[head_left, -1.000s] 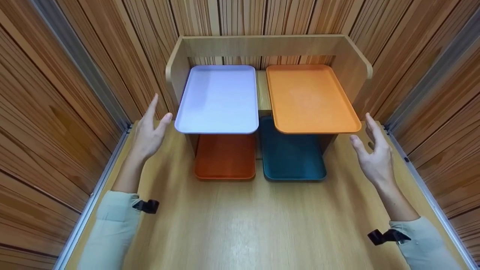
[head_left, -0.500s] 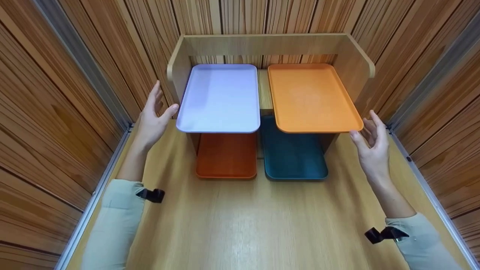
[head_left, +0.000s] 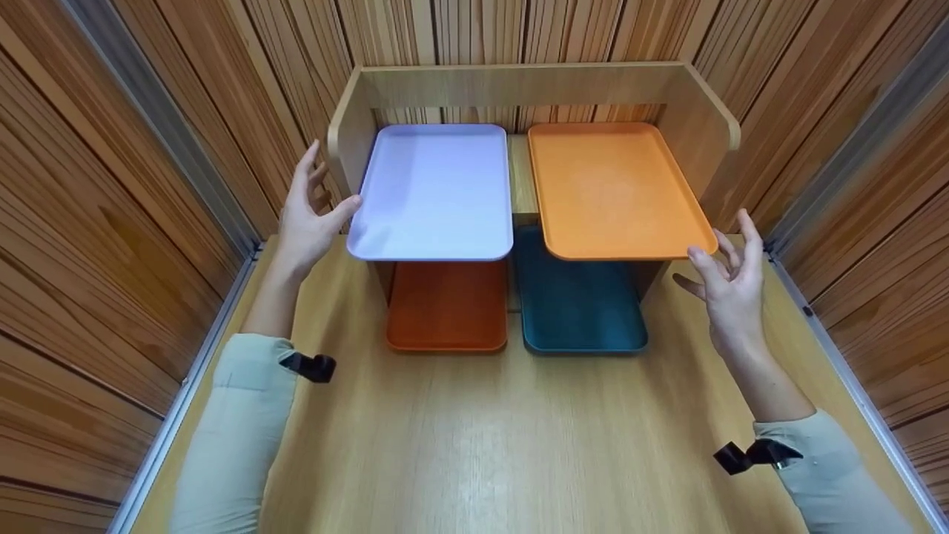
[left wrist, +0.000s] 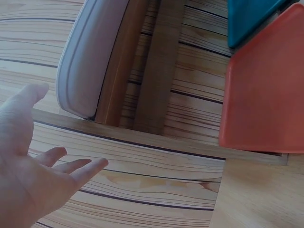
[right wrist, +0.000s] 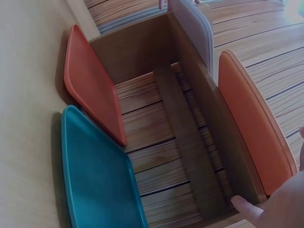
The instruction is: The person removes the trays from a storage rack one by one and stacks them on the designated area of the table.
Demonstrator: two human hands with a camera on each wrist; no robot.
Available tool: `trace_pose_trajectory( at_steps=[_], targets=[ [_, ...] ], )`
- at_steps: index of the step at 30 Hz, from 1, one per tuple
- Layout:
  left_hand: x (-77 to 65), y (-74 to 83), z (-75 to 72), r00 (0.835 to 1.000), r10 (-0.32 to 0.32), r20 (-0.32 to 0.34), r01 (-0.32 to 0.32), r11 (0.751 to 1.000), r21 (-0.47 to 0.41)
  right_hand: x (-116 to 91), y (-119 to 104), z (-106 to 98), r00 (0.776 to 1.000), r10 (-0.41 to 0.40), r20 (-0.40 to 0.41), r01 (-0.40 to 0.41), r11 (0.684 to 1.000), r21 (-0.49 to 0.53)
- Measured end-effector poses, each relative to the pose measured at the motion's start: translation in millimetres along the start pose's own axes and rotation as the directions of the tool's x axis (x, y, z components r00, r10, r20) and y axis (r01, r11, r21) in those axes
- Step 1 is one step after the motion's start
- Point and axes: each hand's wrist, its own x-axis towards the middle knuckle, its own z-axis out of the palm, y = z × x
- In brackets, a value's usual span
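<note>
The left hand (head_left: pixel 308 226), fingers (left wrist: pixel 91 171) parted and empty, hung beside the centre-left lavender tray (head_left: pixel 434 193); the right hand (head_left: pixel 735 300), likewise, by the centre-right orange tray (head_left: pixel 615 189).

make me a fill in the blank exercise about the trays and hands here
The bare left hand is nearest the flat rectangular ____ tray.
The bare right hand is nearest the flat, round-cornered ____ tray.
Below those trays, beside a flat rectangular rust-red tray, lies a shallow rectangular ____ tray.
Altogether, ____ trays show.

Missing words: lavender; orange; teal; four
</note>
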Motion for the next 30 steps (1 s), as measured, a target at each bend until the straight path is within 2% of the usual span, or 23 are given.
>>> trace_pose_trajectory(
  at_steps=[7, 14, 20, 30],
  targets=[
    [9.7, 3.2, 1.7, 0.999, 0.038, -0.03, -0.037, 0.999, 0.024, 1.8, -0.1, 2.2, 0.998, 0.05, 0.026, -0.051, 0.997, 0.054],
    [16.8, 6.1, 2.7, 1.0, 0.01, -0.025, -0.01, 1.0, 0.019, 3.3, 1.4, 5.2, 0.995, 0.091, 0.032, -0.094, 0.991, 0.097],
    [19.9, 5.1, 4.9, 0.999, 0.015, -0.04, -0.014, 1.0, 0.01, 3.0, 1.0, 12.1, 0.992, 0.107, 0.065, -0.115, 0.983, 0.144],
    [22.4, 9.2, 9.4, 0.999, -0.007, -0.037, 0.008, 1.0, 0.023, 5.4, -2.4, 25.1, 0.988, 0.154, 0.014, -0.154, 0.963, 0.22]
  ],
)
